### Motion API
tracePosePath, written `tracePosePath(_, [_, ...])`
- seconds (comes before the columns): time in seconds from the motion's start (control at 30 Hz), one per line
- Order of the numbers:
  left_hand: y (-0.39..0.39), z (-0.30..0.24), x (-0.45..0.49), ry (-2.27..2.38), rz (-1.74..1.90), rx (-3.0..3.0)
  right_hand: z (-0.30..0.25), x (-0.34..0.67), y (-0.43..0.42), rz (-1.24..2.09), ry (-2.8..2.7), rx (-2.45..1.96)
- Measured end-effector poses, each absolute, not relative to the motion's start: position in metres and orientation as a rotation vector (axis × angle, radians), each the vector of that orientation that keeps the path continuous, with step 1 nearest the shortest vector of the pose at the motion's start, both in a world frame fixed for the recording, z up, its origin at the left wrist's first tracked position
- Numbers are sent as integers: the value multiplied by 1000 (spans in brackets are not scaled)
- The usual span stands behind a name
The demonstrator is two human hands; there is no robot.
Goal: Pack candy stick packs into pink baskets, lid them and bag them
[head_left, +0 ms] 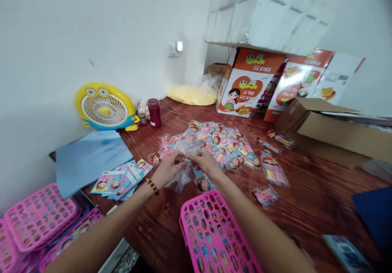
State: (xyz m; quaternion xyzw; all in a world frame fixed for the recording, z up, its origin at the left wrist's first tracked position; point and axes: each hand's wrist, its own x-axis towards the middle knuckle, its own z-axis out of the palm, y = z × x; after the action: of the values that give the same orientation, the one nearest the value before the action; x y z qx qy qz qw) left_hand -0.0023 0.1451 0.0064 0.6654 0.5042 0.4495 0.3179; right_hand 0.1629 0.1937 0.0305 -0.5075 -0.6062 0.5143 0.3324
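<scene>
My left hand (170,167), with a beaded bracelet on its wrist, is closed in a pinch on a clear plastic bag (178,182). Opposite it, my right hand (204,162) pinches the same bag, and the fingertips of both nearly meet. The bag looks crumpled and hangs down between them; its contents are hard to make out. Just behind lies a pile of small printed packets (219,142) with cartoon girls on them. Below my right forearm a pink perforated basket (214,228) stands at the table's front, with colourful items showing through its holes.
Left are a yellow fan (105,110), a blue sheet (92,158), printed cards (118,181) and stacked pink baskets (43,216). A dark red jar (154,114) stands at the back. Printed cartons (245,85) and an open cardboard box (337,138) occupy the right; loose packets (266,195) lie nearer.
</scene>
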Motion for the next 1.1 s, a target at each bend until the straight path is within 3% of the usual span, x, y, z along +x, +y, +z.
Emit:
tracePosePath(0.17, [154, 27, -35, 1263, 1149, 1782, 33, 187, 197, 1443, -1528, -1368])
tracePosePath(0.4, [174, 63, -65, 1558, 1025, 2120, 21, 207, 193, 1228, -1497, -1568])
tracePosePath(0.63, [176, 97, -29, 1576, 916, 2220, 63, 199, 150, 329, -1870, -1717])
tracePosePath(0.73, [165, 94, -8, 1424, 816, 2276, 80, 205, 142, 135, -1918, -1769])
tracePosePath(0.97, [142, 79, 5, 1478, 483, 2573, 77, 224, 142, 130, -1890, -1908])
tracePosePath(1.1, [131, 85, 9, 1758, 367, 2556, 78, 221, 135, 151, -1944, -1896])
